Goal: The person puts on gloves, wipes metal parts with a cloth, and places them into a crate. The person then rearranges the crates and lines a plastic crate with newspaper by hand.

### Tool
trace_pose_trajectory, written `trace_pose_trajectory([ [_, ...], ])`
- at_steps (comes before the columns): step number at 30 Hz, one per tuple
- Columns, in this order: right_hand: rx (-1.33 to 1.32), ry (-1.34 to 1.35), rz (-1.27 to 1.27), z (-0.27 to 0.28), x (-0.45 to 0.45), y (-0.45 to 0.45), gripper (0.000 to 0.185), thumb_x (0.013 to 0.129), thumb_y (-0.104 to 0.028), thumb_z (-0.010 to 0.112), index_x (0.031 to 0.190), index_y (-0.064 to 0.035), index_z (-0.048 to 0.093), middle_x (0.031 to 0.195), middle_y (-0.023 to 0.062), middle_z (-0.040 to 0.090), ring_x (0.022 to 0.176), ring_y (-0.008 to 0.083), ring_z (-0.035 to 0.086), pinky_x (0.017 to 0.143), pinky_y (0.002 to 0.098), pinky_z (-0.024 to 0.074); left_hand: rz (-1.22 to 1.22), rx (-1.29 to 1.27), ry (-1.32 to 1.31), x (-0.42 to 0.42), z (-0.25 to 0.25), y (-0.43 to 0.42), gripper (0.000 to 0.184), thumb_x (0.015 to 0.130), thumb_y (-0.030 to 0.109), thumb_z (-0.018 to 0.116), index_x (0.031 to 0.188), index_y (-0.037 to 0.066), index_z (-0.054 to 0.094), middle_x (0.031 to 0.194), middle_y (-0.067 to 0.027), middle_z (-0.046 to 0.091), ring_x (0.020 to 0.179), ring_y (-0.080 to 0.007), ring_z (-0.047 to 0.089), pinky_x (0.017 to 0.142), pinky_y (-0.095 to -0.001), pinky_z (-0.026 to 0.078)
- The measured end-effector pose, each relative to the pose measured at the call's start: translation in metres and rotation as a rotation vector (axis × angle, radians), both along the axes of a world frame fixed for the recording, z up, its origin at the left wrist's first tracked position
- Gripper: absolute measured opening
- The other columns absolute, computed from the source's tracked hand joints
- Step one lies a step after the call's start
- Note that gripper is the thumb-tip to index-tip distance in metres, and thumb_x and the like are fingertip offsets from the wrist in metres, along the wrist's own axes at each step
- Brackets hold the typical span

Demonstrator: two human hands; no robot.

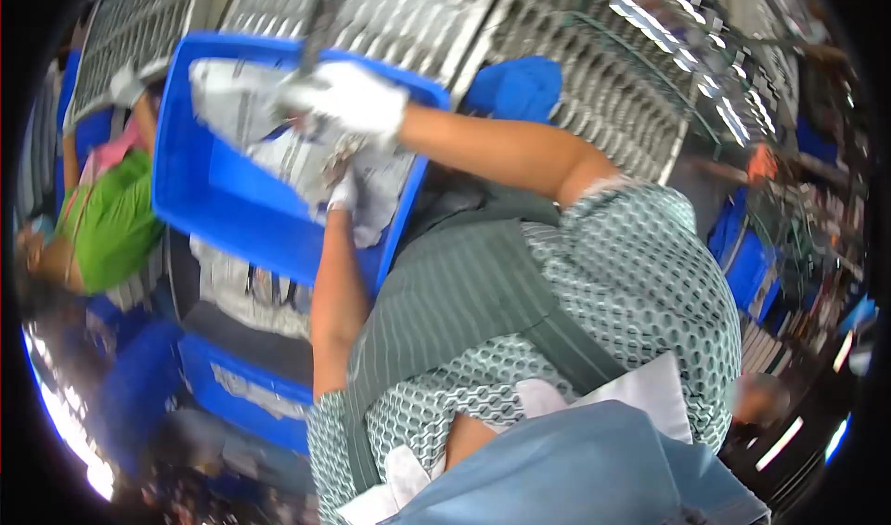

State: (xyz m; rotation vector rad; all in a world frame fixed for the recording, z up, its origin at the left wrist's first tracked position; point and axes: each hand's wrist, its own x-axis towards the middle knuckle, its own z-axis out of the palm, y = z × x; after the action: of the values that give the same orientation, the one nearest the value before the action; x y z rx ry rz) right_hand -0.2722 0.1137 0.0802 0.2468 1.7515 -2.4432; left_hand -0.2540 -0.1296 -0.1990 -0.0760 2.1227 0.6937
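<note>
My right hand (357,103), in a white glove, reaches over a blue bin (251,200). Its fingers are closed at a blurred dark grey, bar-like object (320,24) that rises past the bin's upper rim; whether they grip it or something smaller is unclear. Just below, inside the bin, my left hand (342,189), also in a light glove, is closed around a small greyish item too blurred to name. Crumpled grey-white sheet-like material (227,98) lies in the bin, under and around both hands.
A slatted metal rack (390,14) runs behind the bin. Blue cloth or plastic (515,89) lies on it to the right. Another person in green (111,219) stands at the left. Below are a dark container (246,339) and another blue bin (209,390).
</note>
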Motion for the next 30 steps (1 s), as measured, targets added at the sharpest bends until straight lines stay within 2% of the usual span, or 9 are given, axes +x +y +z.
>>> trace_pose_trajectory([
  [1,0.205,-0.051,-0.01,-0.007,0.011,0.005,0.038,0.091,-0.039,0.058,0.096,-0.0025,0.069,0.08,0.0035,0.065,0.068,0.0126,0.059,0.065,0.028,0.0492,-0.099,-0.081,-0.029,0.001,-0.001,-0.003,0.067,0.097,0.05,0.02,0.139,0.002,0.04,0.141,-0.0196,0.043,0.132,-0.0306,0.038,0.11,-0.0345,0.028],
  [3,-0.241,-0.288,-0.012,-0.006,0.024,0.007,0.036,0.091,-0.039,0.058,0.101,-0.006,0.067,0.086,0.0066,0.065,0.068,0.012,0.06,0.063,0.0281,0.0501,-0.228,-0.208,-0.097,0.002,-0.014,-0.01,0.066,0.096,0.047,0.021,0.139,0.001,0.038,0.144,-0.0219,0.039,0.136,-0.0331,0.034,0.111,-0.0361,0.026],
  [4,-0.212,-0.186,0.003,0.012,0.033,0.017,0.041,0.09,-0.044,0.059,0.101,-0.0057,0.065,0.08,0.0054,0.064,0.066,0.0113,0.06,0.061,0.0249,0.049,-0.136,-0.087,0.154,0.009,0.069,0.021,0.066,0.095,0.048,0.02,0.137,0.001,0.042,0.14,-0.0233,0.042,0.133,-0.0353,0.037,0.11,-0.037,0.027],
  [5,-0.192,-0.233,0.006,0.013,0.04,0.017,0.039,0.09,-0.043,0.06,0.097,-0.0044,0.066,0.077,0.0063,0.064,0.065,0.011,0.06,0.058,0.0251,0.0475,-0.305,-0.068,-0.092,-0.001,0.065,0.016,0.061,0.094,0.041,0.029,0.143,0.003,0.033,0.15,-0.0203,0.027,0.139,-0.0331,0.025,0.114,-0.0362,0.02],
  [8,-0.014,-0.313,-0.058,-0.025,0.034,0.016,0.04,0.088,-0.045,0.063,0.092,-0.005,0.064,0.07,0.0032,0.061,0.062,0.0085,0.057,0.056,0.0234,0.0442,-0.268,0.005,0.269,0.013,0.064,0.015,0.057,0.093,0.038,0.033,0.141,0.008,0.037,0.147,-0.0186,0.034,0.138,-0.0316,0.028,0.113,-0.0342,0.022],
  [13,0.111,-0.383,0.202,-0.034,0.027,0.001,0.034,0.088,-0.04,0.064,0.087,-0.0063,0.065,0.071,0.0,0.06,0.059,0.0061,0.053,0.054,0.0216,0.0421,0.154,0.027,-0.002,0.013,0.053,0.017,0.071,0.097,0.056,0.019,0.14,0.004,0.04,0.14,-0.0205,0.044,0.131,-0.0309,0.041,0.107,-0.0346,0.03],
  [18,0.265,-0.526,0.624,-0.094,0.008,-0.017,0.034,0.091,-0.037,0.059,0.1,-0.0039,0.063,0.089,0.0053,0.066,0.066,0.0084,0.059,0.053,0.0213,0.0479,0.431,0.146,-0.124,0.011,0.139,0.039,0.085,0.093,0.065,0.016,0.129,-0.003,0.051,0.127,-0.023,0.056,0.12,-0.0309,0.052,0.103,-0.0355,0.035],
  [26,0.098,-0.859,0.391,-0.166,-0.001,-0.065,0.026,0.09,-0.031,0.063,0.099,-0.0068,0.064,0.082,0.0025,0.066,0.069,0.0127,0.062,0.058,0.0248,0.0514,0.527,0.165,-0.057,0.012,0.146,0.04,0.086,0.092,0.068,0.021,0.126,-0.004,0.055,0.123,-0.0205,0.059,0.117,-0.0294,0.054,0.1,-0.0346,0.037],
  [30,0.608,-0.309,0.871,-0.164,-0.015,-0.06,0.04,0.087,-0.03,0.06,0.116,-0.0034,0.06,0.107,0.0154,0.066,0.089,0.0263,0.064,0.08,0.036,0.0506,0.389,0.267,0.086,0.016,0.104,0.035,0.088,0.091,0.069,0.016,0.122,-0.003,0.057,0.12,-0.025,0.059,0.117,-0.0353,0.053,0.099,-0.036,0.038],
])
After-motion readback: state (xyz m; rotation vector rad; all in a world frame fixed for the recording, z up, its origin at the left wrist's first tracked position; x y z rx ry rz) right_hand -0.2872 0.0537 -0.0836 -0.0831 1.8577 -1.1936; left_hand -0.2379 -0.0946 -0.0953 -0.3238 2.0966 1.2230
